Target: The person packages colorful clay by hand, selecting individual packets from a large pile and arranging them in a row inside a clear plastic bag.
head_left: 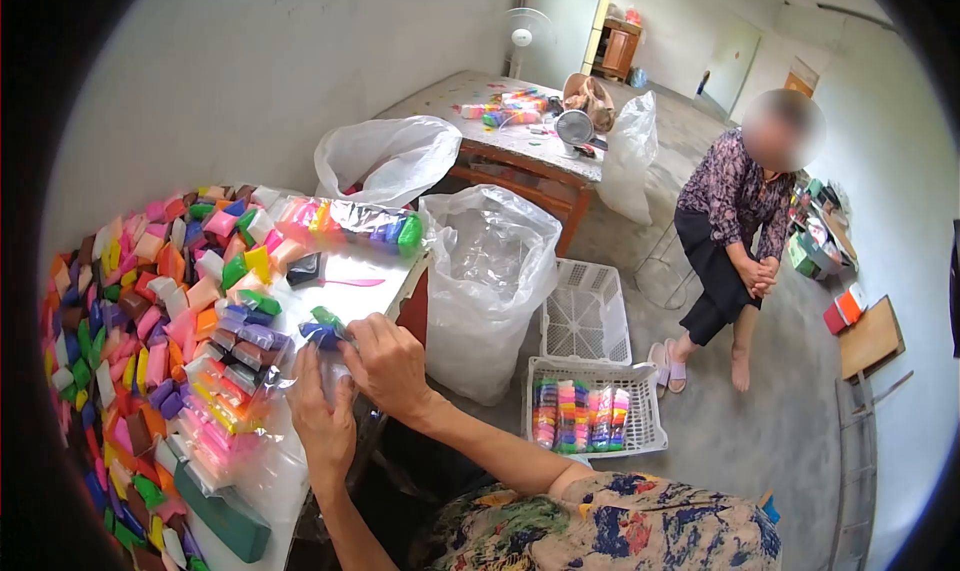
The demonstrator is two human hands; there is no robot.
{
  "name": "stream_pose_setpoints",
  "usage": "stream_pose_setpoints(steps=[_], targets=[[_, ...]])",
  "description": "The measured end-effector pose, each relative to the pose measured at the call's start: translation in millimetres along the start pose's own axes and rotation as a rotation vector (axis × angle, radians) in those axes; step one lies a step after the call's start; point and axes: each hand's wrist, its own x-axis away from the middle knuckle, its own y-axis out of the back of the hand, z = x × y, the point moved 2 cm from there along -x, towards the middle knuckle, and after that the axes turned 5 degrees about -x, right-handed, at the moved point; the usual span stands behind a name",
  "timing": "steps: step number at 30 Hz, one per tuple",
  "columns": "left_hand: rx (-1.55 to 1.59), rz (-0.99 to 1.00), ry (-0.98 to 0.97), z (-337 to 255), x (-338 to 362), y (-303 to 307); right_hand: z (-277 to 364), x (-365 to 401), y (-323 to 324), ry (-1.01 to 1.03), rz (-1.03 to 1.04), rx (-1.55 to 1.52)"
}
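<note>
My left hand (322,423) lies at the table's edge, fingers pointing away from me, with a clear plastic bag (333,373) between fingers and thumb. Bent fingers of my right hand (392,369) grip a blue packet (322,335) at the bag's far end. A green packet (326,317) sits just beyond it. Left of my hands is a stack of clear-wrapped packets (235,391) in purple, brown, orange, yellow and pink. A large heap of small coloured packets (150,321) covers the table's left side. Farther back lies a filled clear pack (345,224) of several colours.
A pink-handled tool (352,282) and dark green block (215,511) lie on the table (375,301). Right of it stand a clear sack (485,301) and white crates (590,311), the nearer holding filled packs (580,416). A seated person (730,221) faces this way.
</note>
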Motion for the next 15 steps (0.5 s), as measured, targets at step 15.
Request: stream_pose_setpoints(steps=[15], targets=[[-0.046,0.034,-0.034,2.0,-0.3,0.7,1.5,3.0,-3.3,-0.012,-0.012,0.011]])
